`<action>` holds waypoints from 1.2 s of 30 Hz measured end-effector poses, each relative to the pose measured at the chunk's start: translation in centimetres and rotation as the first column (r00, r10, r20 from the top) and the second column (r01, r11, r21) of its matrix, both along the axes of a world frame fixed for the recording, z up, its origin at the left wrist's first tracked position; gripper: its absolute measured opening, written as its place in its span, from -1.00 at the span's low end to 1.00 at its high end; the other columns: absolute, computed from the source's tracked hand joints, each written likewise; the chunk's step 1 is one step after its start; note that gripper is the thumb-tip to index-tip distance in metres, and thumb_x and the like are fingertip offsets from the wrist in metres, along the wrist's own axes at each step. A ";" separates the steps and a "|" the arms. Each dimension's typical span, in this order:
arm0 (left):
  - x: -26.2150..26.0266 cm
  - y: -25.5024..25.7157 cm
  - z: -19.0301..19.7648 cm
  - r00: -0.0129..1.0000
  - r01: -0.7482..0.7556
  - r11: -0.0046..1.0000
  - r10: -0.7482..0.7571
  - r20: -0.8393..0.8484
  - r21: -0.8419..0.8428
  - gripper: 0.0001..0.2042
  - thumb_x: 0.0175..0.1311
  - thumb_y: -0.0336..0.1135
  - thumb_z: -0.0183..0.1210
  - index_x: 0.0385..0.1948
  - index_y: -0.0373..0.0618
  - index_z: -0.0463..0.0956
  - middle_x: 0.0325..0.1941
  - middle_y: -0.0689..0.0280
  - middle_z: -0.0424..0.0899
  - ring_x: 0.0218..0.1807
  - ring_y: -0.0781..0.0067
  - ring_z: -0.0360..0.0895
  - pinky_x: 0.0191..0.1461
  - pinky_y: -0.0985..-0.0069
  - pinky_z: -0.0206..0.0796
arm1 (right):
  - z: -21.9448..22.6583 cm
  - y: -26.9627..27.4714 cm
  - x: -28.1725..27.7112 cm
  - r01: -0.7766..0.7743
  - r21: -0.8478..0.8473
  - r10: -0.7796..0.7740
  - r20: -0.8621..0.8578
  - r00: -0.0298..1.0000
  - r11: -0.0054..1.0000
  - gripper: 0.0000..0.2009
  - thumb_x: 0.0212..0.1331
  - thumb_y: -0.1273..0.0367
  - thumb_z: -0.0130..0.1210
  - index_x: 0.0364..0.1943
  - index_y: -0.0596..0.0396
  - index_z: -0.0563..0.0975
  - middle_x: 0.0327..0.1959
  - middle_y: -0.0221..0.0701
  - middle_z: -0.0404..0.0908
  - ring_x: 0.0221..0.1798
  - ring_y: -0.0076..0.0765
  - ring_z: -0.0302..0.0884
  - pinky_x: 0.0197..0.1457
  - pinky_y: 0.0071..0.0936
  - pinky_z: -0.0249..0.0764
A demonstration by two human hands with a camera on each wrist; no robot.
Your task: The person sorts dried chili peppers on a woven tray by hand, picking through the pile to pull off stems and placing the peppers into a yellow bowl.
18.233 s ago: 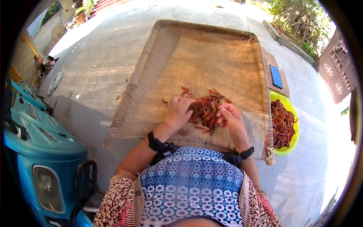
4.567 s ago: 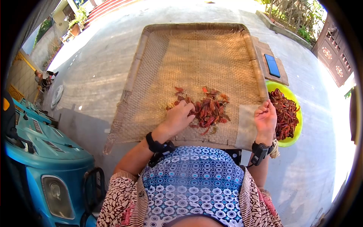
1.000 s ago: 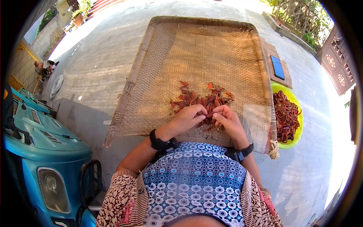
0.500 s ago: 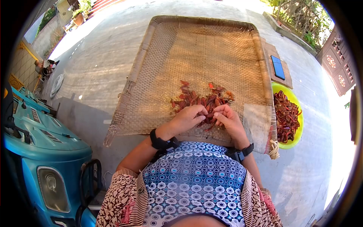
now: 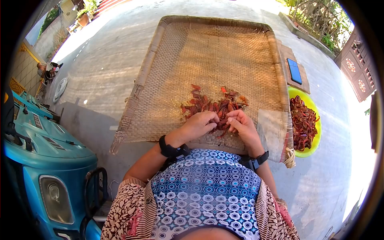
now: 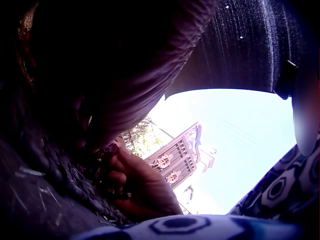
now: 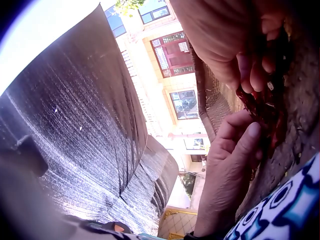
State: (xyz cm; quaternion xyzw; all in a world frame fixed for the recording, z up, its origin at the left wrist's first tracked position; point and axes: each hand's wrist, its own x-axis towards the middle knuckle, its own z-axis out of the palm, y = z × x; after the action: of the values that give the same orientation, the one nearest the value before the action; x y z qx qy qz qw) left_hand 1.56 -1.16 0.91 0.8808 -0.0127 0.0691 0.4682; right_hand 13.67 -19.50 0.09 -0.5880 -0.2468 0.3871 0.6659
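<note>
A loose pile of dried red chili peppers lies on a woven bamboo tray in front of the person. At the near side of the pile, the left hand and the right hand work close together, fingertips facing. In the right wrist view, a dark red dried chili runs between the two hands, with the left thumb and fingers pinching one end and the right fingers curled at the other. The left wrist view is very dark; the right hand shows there with thumb and fingers bent together.
A yellow-green basin heaped with dried chilies stands right of the tray. A blue phone lies on a board beyond it. At the left is a teal vehicle. Another person sits far off at the left.
The right hand, over by the basin at the tray's right edge several seconds ago, is back beside the left hand at the pile. During the last second both hands barely move.
</note>
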 end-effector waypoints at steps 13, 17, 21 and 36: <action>0.1 0.1 -0.3 1.000 -0.004 1.000 0.004 -0.011 -0.013 -0.86 0.23 -0.44 0.16 -0.22 -0.21 0.48 -0.35 0.24 0.61 -0.32 0.46 0.58 -0.26 0.49 0.43 | 0.6 -0.1 -0.2 0.009 -0.012 -0.009 -0.008 1.000 1.000 -0.82 0.30 0.33 0.08 -0.11 0.09 0.47 -0.38 -0.53 0.55 -0.44 -0.71 0.43 -0.37 -0.76 0.32; 0.1 0.1 -0.1 1.000 -0.013 1.000 0.013 -0.016 -0.014 -0.87 0.22 -0.44 0.16 -0.24 -0.21 0.49 -0.36 0.24 0.62 -0.32 0.45 0.58 -0.26 0.49 0.43 | 0.4 -0.1 -0.2 0.009 -0.003 -0.009 -0.011 1.000 1.000 -0.81 0.30 0.33 0.09 -0.11 0.09 0.47 -0.38 -0.53 0.55 -0.44 -0.72 0.42 -0.37 -0.76 0.31; 0.1 0.1 -0.4 1.000 -0.018 1.000 0.018 -0.007 -0.007 -0.88 0.22 -0.44 0.16 -0.25 -0.21 0.49 -0.36 0.24 0.62 -0.33 0.46 0.58 -0.26 0.50 0.42 | 0.3 0.0 -0.1 0.013 -0.002 -0.013 -0.004 1.000 1.000 -0.81 0.29 0.33 0.09 -0.11 0.09 0.47 -0.39 -0.54 0.54 -0.45 -0.72 0.41 -0.37 -0.76 0.31; 0.1 0.2 -0.4 0.999 -0.019 0.999 0.017 -0.031 -0.043 -0.87 0.22 -0.43 0.16 -0.25 -0.22 0.49 -0.38 0.27 0.63 -0.33 0.50 0.58 -0.26 0.52 0.42 | 0.3 -0.1 -0.1 0.021 -0.022 -0.021 -0.005 1.000 1.000 -0.83 0.30 0.32 0.08 -0.12 0.07 0.47 -0.38 -0.56 0.53 -0.45 -0.73 0.41 -0.37 -0.78 0.32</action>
State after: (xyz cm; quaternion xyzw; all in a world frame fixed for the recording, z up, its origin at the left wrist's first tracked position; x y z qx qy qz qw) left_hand 1.67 -0.95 0.47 0.8715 0.0040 0.0601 0.4866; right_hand 13.56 -19.56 0.44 -0.5970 -0.2348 0.3844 0.6639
